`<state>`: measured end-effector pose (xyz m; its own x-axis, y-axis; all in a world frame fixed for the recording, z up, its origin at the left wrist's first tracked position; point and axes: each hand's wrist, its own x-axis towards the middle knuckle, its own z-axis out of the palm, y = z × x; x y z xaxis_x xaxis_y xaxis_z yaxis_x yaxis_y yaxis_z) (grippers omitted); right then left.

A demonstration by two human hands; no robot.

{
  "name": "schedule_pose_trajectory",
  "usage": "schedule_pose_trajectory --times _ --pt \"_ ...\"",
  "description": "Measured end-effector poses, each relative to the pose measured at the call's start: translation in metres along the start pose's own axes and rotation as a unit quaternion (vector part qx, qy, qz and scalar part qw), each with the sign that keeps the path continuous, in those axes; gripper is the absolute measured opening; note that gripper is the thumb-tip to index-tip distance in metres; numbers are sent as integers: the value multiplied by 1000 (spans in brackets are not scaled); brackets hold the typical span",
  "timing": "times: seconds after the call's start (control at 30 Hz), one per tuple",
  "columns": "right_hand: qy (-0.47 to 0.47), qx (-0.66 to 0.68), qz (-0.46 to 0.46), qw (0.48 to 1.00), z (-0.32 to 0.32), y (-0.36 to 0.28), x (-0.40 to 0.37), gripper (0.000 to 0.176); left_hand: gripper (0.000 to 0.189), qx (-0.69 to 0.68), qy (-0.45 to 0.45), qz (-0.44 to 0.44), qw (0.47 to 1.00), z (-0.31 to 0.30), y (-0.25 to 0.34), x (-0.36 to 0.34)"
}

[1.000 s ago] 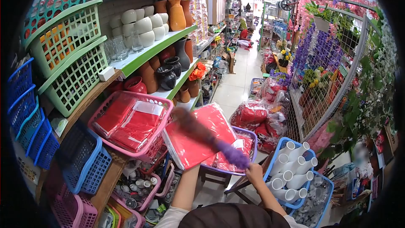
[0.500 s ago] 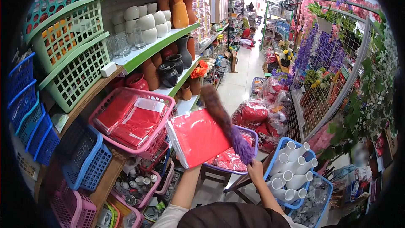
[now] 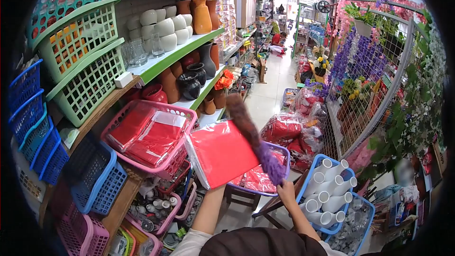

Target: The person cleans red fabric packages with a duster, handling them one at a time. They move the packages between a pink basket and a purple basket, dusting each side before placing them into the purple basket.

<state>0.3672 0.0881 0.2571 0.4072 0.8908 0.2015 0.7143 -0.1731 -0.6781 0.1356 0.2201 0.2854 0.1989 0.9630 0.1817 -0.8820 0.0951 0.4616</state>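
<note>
Duster (image 3: 250,135) stood clenched in our right hand (image 3: 286,191) over the purple basket (image 3: 258,193) rim, left hand (image 3: 215,189) gripping a red packet (image 3: 220,154)

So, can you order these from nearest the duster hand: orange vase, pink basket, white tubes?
1. White tubes, just right of the right hand.
2. Pink basket, to the left.
3. Orange vase, high on the shelf.

Household-goods shop aisle.
On the left, shelves (image 3: 177,52) hold stacked plastic baskets (image 3: 80,42), clay vases (image 3: 201,16) and white pots (image 3: 163,26). Artificial flowers (image 3: 355,52) hang on a wire rack (image 3: 379,99) at right, and a tiled aisle floor (image 3: 268,95) runs far back.
</note>
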Motion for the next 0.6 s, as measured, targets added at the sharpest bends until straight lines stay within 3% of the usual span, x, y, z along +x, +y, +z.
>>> schedule_pose_trajectory --times 0.03,0.1,0.2,0.27,0.37,0.5,0.57,0.6 --pt "2 0 -1 1000 -5 -3 -3 16 51 -2 -3 -1 1000 1 -2 1" --pt "-77 -100 -143 982 -14 -6 -7 15 51 -5 -8 -1 1000 -2 3 -1" --pt "-42 -97 -180 978 -18 -7 -6 14 51 -9 -12 -4 1000 -3 8 0" --pt "-8 -74 -156 985 -1 13 2 13 51 -11 -15 -5 1000 7 3 7" --pt "94 -37 -37 994 2 16 7 14 52 -16 -17 -8 1000 -2 13 -1" --pt "68 -57 -52 995 -8 1 0 15 52 -21 -25 -14 999 5 7 3" --pt "-4 -67 -165 984 -15 -8 -3 17 52 -24 -29 -17 999 -1 11 -2" --pt "-4 -67 -166 984 -17 -10 -3 17 52 -25 -30 -17 999 -3 10 -5"
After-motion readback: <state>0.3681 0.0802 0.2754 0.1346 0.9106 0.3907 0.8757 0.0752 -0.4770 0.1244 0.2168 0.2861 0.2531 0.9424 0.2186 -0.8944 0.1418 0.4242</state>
